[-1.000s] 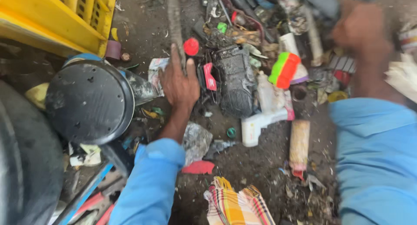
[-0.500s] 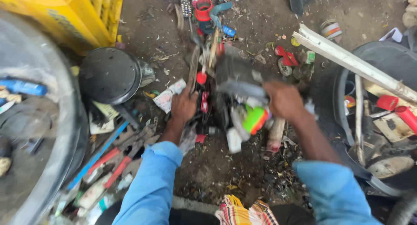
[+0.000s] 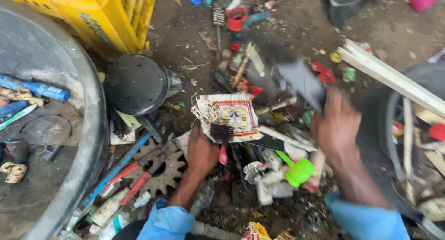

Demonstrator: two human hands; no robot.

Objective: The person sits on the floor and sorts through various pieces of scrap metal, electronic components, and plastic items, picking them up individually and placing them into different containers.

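My left hand [image 3: 202, 153] reaches into a heap of scrap on the dirt floor and rests at the lower edge of a worn printed packet [image 3: 230, 115]; whether it grips the packet is unclear. My right hand [image 3: 337, 127] is raised over the heap, blurred by motion, gripping a dark grey flat piece [image 3: 296, 80] that sticks up to the left. A lime green plastic part [image 3: 298, 171] lies just below my right hand. Both arms wear blue sleeves.
A yellow crate [image 3: 106, 15] stands at the top left beside a round black lid [image 3: 136, 84]. A big dark basin [image 3: 55, 105] with tools fills the left. A rusty gear [image 3: 162, 170], pliers and white strips [image 3: 394, 78] lie around.
The view has shifted over the heap. My right hand has lifted the dark grey piece up out of the pile, and my left hand has moved down to the printed packet.
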